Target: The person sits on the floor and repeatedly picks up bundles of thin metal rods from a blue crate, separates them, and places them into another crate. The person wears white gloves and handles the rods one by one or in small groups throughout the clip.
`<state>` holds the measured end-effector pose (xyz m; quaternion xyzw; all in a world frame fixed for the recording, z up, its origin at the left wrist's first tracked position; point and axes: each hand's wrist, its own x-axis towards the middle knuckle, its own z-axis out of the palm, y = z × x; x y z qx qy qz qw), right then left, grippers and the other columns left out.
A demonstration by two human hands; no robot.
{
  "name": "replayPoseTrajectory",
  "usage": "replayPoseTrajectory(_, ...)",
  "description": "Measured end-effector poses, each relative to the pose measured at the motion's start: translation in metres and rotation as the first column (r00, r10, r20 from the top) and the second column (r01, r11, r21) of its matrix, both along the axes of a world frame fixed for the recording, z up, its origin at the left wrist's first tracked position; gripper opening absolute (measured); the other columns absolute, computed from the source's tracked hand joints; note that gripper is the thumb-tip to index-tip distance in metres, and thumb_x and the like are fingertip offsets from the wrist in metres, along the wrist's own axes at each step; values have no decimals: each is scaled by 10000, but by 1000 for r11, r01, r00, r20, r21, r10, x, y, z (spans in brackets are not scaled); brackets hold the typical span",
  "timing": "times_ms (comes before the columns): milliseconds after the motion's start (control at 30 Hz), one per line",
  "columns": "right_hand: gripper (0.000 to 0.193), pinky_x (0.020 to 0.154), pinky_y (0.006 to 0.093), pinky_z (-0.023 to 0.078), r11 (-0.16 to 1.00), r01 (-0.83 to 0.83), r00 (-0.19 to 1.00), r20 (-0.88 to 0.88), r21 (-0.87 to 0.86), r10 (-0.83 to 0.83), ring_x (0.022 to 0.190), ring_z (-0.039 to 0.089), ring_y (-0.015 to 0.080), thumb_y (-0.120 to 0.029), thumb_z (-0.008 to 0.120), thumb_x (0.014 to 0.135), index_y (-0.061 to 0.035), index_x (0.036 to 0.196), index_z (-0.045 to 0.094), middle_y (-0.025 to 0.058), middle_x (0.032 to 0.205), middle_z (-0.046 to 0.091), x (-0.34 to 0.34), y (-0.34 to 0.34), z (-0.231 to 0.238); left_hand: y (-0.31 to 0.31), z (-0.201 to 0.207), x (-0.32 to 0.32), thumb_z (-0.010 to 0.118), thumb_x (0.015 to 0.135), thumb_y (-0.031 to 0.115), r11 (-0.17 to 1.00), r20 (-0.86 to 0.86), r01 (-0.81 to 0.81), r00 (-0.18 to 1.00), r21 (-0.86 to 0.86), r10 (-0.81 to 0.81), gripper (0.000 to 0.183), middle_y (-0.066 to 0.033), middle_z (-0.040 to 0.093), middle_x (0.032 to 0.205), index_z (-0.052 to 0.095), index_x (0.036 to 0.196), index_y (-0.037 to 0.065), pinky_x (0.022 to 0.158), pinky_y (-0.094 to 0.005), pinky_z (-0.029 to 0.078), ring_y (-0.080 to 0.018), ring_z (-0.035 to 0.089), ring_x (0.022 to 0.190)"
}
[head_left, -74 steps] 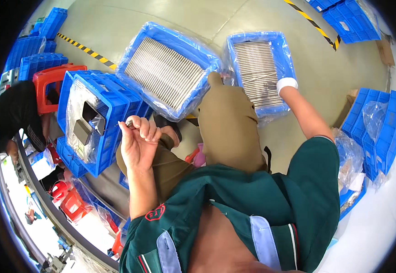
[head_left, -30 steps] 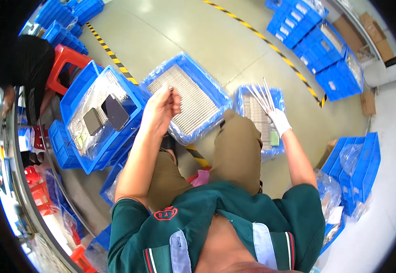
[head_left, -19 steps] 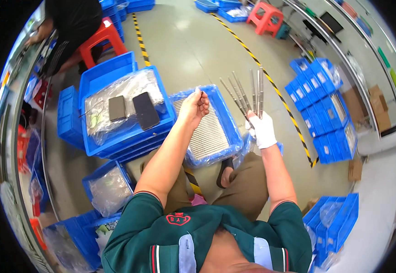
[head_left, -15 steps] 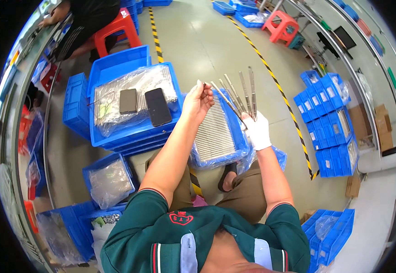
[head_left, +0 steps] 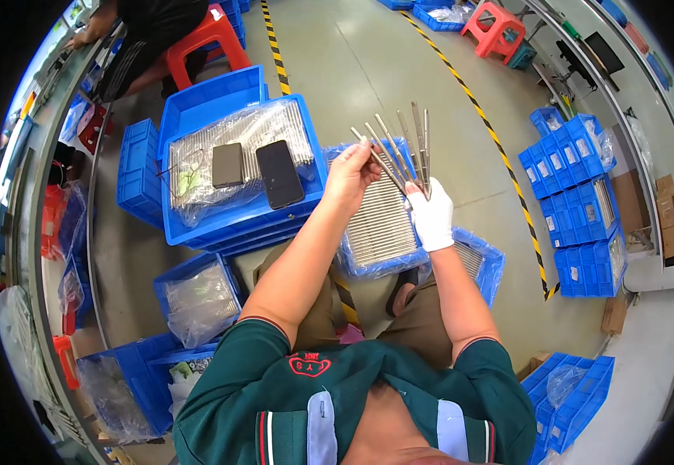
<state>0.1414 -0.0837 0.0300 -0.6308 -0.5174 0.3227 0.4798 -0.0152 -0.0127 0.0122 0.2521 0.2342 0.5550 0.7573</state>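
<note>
My right hand, in a white glove, is closed round the lower ends of several thin metal rods, which fan out upward and away from me. Bare and pinched, my left hand has its fingertips on the leftmost rod of the fan, near its upper part. Beneath both hands stands a blue crate lined with clear plastic, with rows of similar rods lying side by side in it. Another blue crate of rods is partly behind my right forearm.
Left of my hands, stacked blue crates carry plastic-covered rods, a black phone and a dark flat box. More blue crates are piled at the right. A red stool stands far off. A person works at the far left bench.
My left fingers have come onto the leftmost rod; before, they were beside the fan's tips. The whole view has shifted slightly, and the rods remain in my right hand.
</note>
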Motion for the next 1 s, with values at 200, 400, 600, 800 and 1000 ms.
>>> replayPoseTrajectory(200, 189, 531, 268, 419, 999, 35, 999, -10, -5, -35, 551, 518, 105, -188, 634, 854, -5, 879, 595, 46, 629, 588, 5, 6, 0, -10, -5, 18, 535, 935, 329, 996, -52, 85, 995, 7, -84, 270, -8, 591, 754, 599, 942, 66, 612, -251, 475, -93, 556, 658)
replayPoseTrajectory(400, 173, 534, 246, 414, 991, 84, 992, 83, 101, -93, 585, 495, 72, -185, 632, 856, -17, 875, 596, 30, 674, 593, 8, 10, -7, -17, 0, 20, 536, 932, 327, 992, -378, 109, 923, 71, -74, 258, -1, 597, 759, 604, 929, 78, 599, -230, 443, -81, 547, 655)
replayPoseTrajectory(600, 170, 595, 257, 443, 993, 93, 996, 6, 77, -94, 644, 510, 82, -161, 635, 852, -6, 903, 589, 34, 737, 595, 3, 11, -13, -28, 1, 35, 516, 935, 300, 988, -447, 8, 892, 153, 62, 267, 11, 547, 675, 576, 823, 65, 538, -210, 397, -63, 500, 587)
replayPoseTrajectory(800, 174, 614, 302, 475, 992, 128, 979, -162, -3, -126, 668, 583, 148, -168, 619, 855, -6, 909, 587, 89, 742, 624, -4, 15, -17, -45, 1, 44, 512, 930, 248, 987, -541, 34, 839, 154, 55, 266, -6, 539, 647, 583, 802, 26, 501, -243, 396, -85, 494, 561)
replayPoseTrajectory(1000, 155, 461, 247, 373, 984, 176, 938, -305, 17, -162, 487, 466, 108, -178, 623, 865, -29, 851, 581, 21, 590, 532, 22, 34, -21, -36, 18, 26, 503, 938, 219, 949, -668, 160, 741, 270, 65, 267, -31, 537, 655, 574, 811, -5, 574, -269, 435, -104, 508, 593)
